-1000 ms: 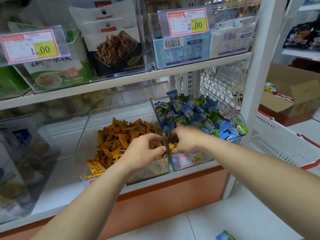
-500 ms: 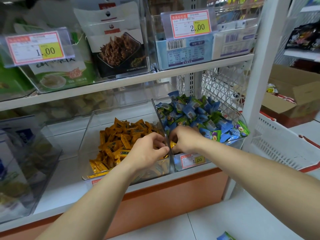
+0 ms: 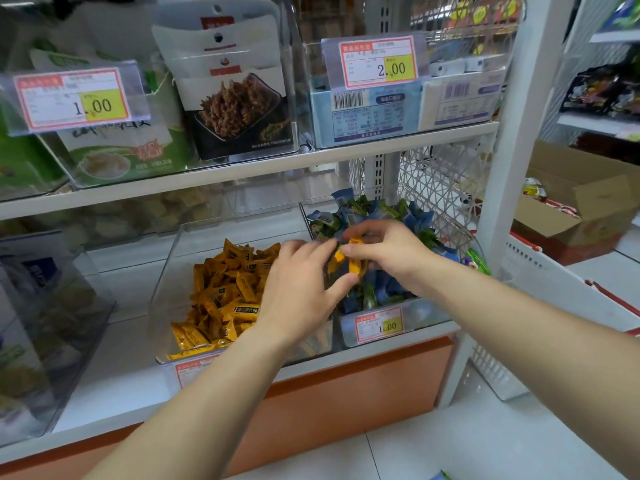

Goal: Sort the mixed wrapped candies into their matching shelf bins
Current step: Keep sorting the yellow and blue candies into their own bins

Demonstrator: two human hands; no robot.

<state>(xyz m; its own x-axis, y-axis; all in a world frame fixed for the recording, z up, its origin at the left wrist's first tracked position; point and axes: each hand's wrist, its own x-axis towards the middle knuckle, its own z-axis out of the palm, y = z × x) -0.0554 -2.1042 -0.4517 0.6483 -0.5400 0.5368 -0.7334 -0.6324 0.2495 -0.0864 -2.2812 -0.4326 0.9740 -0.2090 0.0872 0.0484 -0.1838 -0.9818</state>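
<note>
Orange-candy bin (image 3: 166,289) sits left of my left hand (image 3: 298,292), pile unchanged. Left hand has risen from bin front since 0.5 s ago; thumb and fingers now pinch orange candies (image 3: 350,263). Right hand (image 3: 394,254) is no longer digging in blue-green candies (image 3: 381,216). It's lifted, pinching same orange candies from other side, over blue-green bin (image 3: 426,313).

Both bare forearms are reaching forward and converging. The left hand (image 3: 299,285) is curling with its thumb stretching rightward (back of the hand facing the camera), and the right hand (image 3: 391,252) is arching palm-down. The fingers (image 3: 360,232) of both are pinching yellow candies (image 3: 354,265).
</note>
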